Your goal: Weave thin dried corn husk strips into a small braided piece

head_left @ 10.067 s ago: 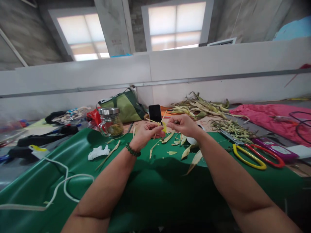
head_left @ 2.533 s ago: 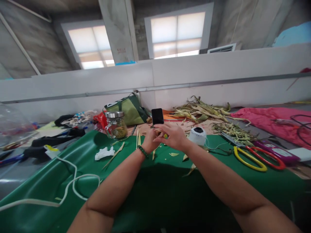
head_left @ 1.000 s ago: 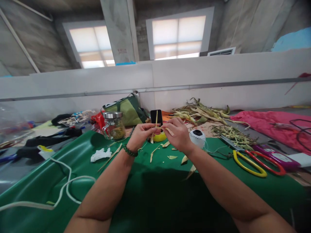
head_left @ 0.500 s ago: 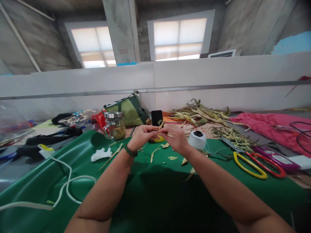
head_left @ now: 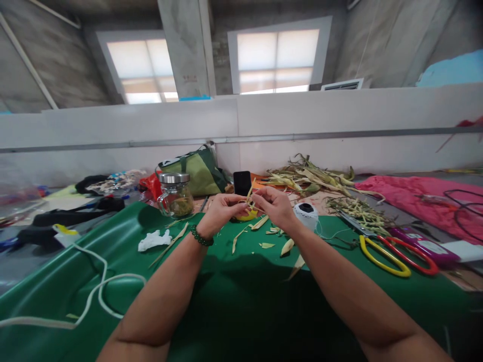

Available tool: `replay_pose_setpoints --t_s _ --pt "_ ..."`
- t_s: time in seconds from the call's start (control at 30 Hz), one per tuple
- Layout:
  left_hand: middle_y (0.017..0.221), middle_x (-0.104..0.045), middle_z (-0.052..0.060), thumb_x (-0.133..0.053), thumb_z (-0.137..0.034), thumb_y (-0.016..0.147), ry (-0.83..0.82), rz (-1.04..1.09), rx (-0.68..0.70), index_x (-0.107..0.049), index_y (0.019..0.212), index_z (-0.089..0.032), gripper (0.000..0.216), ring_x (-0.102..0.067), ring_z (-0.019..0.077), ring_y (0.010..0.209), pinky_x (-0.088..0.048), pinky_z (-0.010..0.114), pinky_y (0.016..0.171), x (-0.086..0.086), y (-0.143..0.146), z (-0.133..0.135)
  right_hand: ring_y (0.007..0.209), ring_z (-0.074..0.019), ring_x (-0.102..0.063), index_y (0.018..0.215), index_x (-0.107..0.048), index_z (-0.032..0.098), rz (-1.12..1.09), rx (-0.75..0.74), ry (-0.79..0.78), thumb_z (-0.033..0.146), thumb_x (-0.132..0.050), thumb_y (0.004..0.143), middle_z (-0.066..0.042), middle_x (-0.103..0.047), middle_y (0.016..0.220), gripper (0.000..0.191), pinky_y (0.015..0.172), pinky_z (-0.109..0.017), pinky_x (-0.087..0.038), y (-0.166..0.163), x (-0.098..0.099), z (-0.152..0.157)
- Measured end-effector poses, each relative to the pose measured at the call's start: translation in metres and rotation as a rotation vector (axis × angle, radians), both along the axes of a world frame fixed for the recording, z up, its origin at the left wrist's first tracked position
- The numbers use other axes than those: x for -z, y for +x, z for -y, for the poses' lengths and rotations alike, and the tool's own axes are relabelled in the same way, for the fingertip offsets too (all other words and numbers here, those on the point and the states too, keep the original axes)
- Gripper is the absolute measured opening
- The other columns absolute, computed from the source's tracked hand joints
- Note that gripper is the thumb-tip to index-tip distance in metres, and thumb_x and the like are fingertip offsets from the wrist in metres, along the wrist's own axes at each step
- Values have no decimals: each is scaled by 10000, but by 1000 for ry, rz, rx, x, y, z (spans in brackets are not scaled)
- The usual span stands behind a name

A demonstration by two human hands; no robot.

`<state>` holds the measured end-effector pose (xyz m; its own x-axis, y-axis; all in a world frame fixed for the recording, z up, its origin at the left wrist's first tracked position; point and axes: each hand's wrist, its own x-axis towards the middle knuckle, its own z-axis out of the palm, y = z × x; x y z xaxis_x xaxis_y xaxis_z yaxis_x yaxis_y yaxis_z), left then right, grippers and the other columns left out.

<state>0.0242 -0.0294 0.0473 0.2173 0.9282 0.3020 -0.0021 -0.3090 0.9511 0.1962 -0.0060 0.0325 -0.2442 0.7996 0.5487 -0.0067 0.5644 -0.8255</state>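
Observation:
My left hand (head_left: 222,212), with a green bead bracelet on its wrist, pinches a thin dry husk strip (head_left: 251,189) that points upward. Close on its right, my right hand (head_left: 276,207) has thumb and forefinger closed at the same strip. Just beneath the fingers lies a yellow object (head_left: 247,216), partly hidden. To the right of my right hand stands a spool of white thread (head_left: 306,215). Pale husk scraps (head_left: 287,247) are scattered on the green mat (head_left: 226,286) below my hands.
Scissors (head_left: 383,254) with yellow and red handles lie at right, near cut stems (head_left: 358,212). Behind are a husk pile (head_left: 313,176), a phone (head_left: 242,183), a green bag (head_left: 204,171) and a lidded glass jar (head_left: 176,196). A white cable (head_left: 100,286) crosses the left.
My fingers have drawn slightly apart, the right hand's having lifted a little. More of the upright husk strip shows between them. The view has shifted slightly.

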Motion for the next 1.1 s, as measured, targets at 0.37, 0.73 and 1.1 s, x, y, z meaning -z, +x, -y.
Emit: replay_pose_setpoints --t_s 0.37,0.73,1.1 --pt "689 -742 67 -807 -278 553 14 66 -121 -750 818 -101 323 -689 171 629 -572 274 646 -3 -1 -2 709 -150 -645 766 -705 208 -52 -84 202 384 -697 735 -33 -692 804 179 665 -291 -540 1 -2 4" --pt "733 -731 51 -729 -267 646 112 -129 -27 -728 778 -115 201 -699 174 657 -578 252 624 5 3 -3 498 -94 -501 640 -661 150 126 62 -26 315 -663 675 7 -604 554 169 480 -216 -392 -3 2 -1" --pt "668 -712 42 -718 -424 685 147 -164 -59 -702 707 -125 300 -681 177 622 -567 256 596 6 8 -3 558 -118 -577 682 -677 160 264 247 239 250 -612 744 -10 -634 579 127 529 -217 -429 -5 4 2"
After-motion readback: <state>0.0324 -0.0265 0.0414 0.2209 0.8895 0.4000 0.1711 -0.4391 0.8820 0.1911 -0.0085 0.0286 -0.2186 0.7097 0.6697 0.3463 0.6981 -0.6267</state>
